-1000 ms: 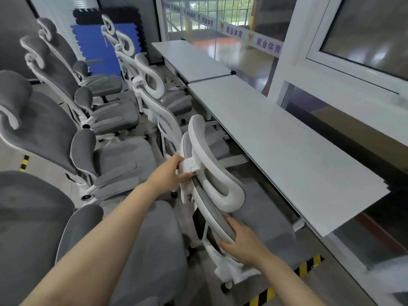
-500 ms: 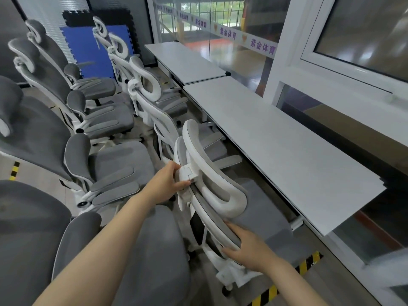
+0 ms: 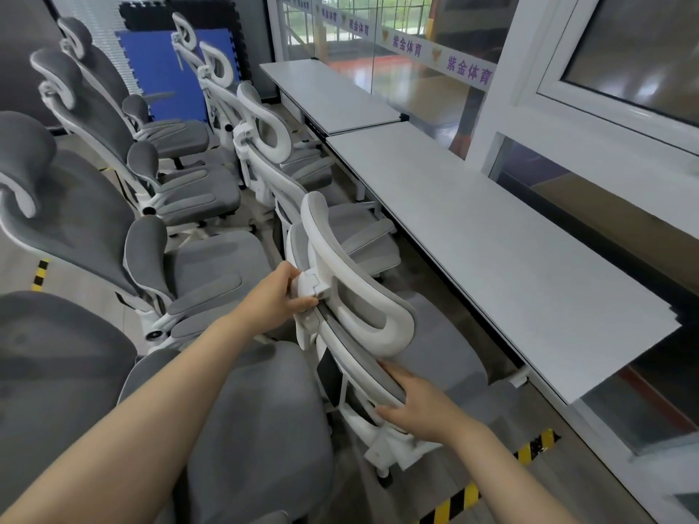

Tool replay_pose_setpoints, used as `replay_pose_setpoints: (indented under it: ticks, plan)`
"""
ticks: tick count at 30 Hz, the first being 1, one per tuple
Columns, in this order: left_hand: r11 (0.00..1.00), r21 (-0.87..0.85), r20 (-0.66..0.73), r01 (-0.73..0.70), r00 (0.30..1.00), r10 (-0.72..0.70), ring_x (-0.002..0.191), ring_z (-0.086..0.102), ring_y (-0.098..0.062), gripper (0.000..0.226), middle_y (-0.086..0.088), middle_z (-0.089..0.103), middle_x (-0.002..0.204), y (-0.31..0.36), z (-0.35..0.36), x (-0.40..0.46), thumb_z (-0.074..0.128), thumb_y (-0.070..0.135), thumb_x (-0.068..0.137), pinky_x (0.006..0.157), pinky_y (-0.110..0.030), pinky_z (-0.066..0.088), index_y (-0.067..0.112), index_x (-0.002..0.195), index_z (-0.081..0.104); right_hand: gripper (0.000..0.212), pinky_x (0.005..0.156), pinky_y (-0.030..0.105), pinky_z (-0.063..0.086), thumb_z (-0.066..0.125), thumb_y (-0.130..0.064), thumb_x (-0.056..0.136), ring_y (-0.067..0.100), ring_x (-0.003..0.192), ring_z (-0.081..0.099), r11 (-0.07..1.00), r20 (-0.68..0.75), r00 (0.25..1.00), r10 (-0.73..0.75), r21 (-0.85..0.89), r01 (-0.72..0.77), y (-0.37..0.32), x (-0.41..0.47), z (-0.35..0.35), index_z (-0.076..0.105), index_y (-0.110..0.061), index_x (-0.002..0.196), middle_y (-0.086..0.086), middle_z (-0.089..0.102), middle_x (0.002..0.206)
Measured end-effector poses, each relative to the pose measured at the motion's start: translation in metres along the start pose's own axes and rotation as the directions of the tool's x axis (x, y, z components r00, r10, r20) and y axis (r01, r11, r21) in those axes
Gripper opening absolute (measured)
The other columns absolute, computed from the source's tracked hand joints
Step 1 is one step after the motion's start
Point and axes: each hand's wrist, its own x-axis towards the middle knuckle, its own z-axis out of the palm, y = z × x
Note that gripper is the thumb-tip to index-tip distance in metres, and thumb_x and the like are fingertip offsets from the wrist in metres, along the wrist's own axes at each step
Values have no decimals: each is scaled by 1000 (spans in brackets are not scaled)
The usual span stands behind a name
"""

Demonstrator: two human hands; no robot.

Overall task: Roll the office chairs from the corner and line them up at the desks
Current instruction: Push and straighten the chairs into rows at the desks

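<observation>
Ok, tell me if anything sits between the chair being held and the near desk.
Nothing visible does. The held chair already faces the near desk, its seat close against the desk's edge. The left hand grips the headrest bracket and the right hand the backrest frame. The neighbouring chair stands beside it, not between.

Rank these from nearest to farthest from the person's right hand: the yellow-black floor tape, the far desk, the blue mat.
From the right hand:
1. Yellow-black floor tape, just right of it on the floor.
2. Far desk, ahead beyond the near desk.
3. Blue mat, against the back wall, left.
</observation>
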Motion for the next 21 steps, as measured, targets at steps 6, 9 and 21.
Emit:
replay_pose_setpoints:
  ticks: [6,9,21]
  plan:
    - [1000,-22,9,4,1000,-3,86,57,-7,44,10,58,98,6,5,-1,75,40,79,68,-24,44,25,105,42,83,115,25,29,60,-54,80,-2,137,30,1000,35,999,21,-22,-21,11,-3,1,19,-39,152,-23,27,153]
    - [1000,-17,-8,-5,1000,5,85,54,-6,45,12,55,96,9,12,0,75,43,78,62,-19,38,27,104,42,83,113,21,26,61,-54,81,-5,136,29,999,27,999,36,-36,-35,15,-6,-2,19,-39,152,-24,27,152]
    - [999,-44,-28,10,1000,-11,93,58,-15,46,4,58,104,13,18,12,77,42,76,73,-29,46,25,102,44,80,111,20,29,65,-46,82,-4,134,33,999,27,998,49,-20,-49,19,-1,-22,24,-39,150,-23,33,151]
